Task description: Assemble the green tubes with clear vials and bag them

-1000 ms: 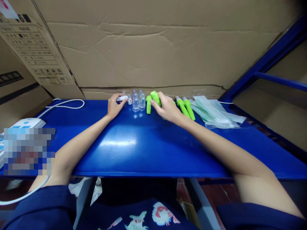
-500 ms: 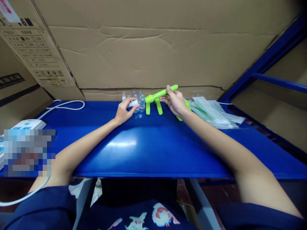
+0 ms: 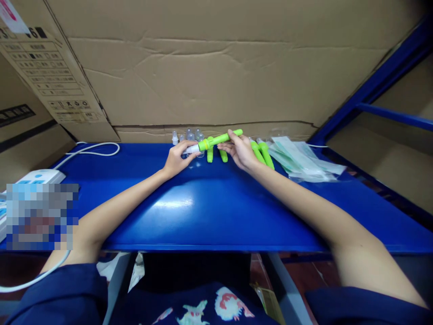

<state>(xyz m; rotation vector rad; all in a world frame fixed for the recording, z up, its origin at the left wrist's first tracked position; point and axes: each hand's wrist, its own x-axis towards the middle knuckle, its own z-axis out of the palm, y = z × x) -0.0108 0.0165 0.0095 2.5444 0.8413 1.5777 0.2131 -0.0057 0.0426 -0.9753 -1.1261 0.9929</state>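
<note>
My right hand [image 3: 240, 151] pinches a bright green tube [image 3: 219, 139] and holds it slanted above the blue table [image 3: 209, 203]. My left hand [image 3: 177, 158] grips a small white piece [image 3: 192, 148] whose end meets the green tube's lower tip. Behind my hands stand several small clear vials [image 3: 191, 135]. Two short green tubes [image 3: 216, 155] lie under the held one. Two more green tubes [image 3: 262, 152] lie just right of my right hand.
Clear plastic packets [image 3: 301, 158] are heaped at the table's right. A white power strip [image 3: 40, 176] with its cable [image 3: 91, 146] sits at the left edge. Cardboard sheets [image 3: 216, 67] wall the back. A blue shelf frame [image 3: 382, 113] rises on the right.
My right hand picked a green tube off the table and tilted it leftwards. My left hand carried the white piece right until the two ends met.
</note>
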